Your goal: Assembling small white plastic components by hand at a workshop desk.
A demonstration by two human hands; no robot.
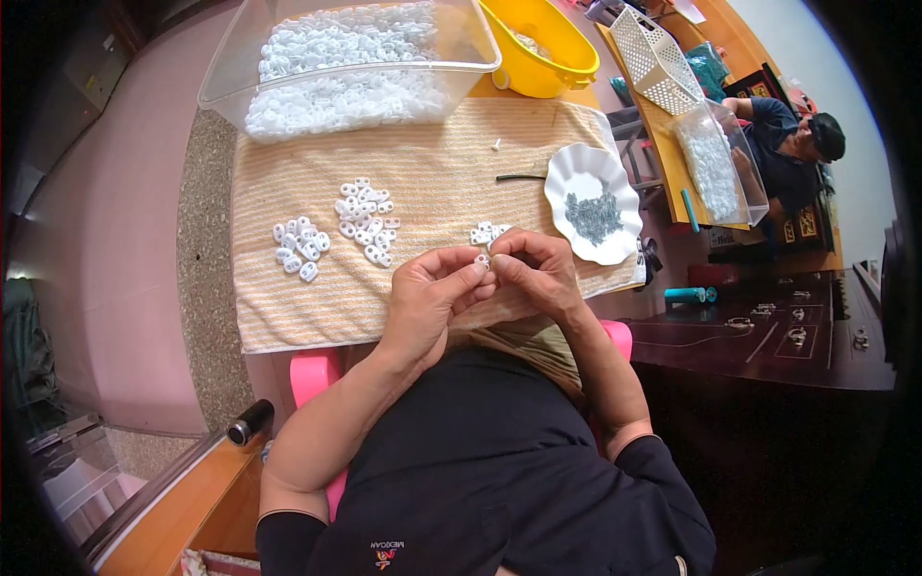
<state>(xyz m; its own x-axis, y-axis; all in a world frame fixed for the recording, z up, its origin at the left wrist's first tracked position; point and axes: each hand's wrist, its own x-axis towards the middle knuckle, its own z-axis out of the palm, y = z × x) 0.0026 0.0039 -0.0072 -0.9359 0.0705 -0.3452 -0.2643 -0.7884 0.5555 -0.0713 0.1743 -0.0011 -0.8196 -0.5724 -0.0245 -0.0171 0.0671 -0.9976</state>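
Observation:
My left hand (423, 296) is closed, pinching a small white plastic piece (482, 259) between thumb and fingertips. Against the same piece, my right hand (540, 273) brings its thumb and fingers together; whatever lies in that pinch is too small to make out. Just beyond my fingertips sits a small cluster of white pieces (487, 233). To the left, two looser groups of white oval pieces with holes, a nearer pile (299, 248) and a farther pile (367, 219), lie on the striped towel (298, 326). A scalloped white plate (569, 168) of small grey metal parts (594, 216) stands right of my right hand.
At the back are a clear bin (351, 77) of white pieces and a yellow tub (543, 58). A thin dark stick (521, 178) touches the plate's left side. Another person (783, 144) sits at the far right beside a clear box (754, 187) and a white perforated basket (653, 58).

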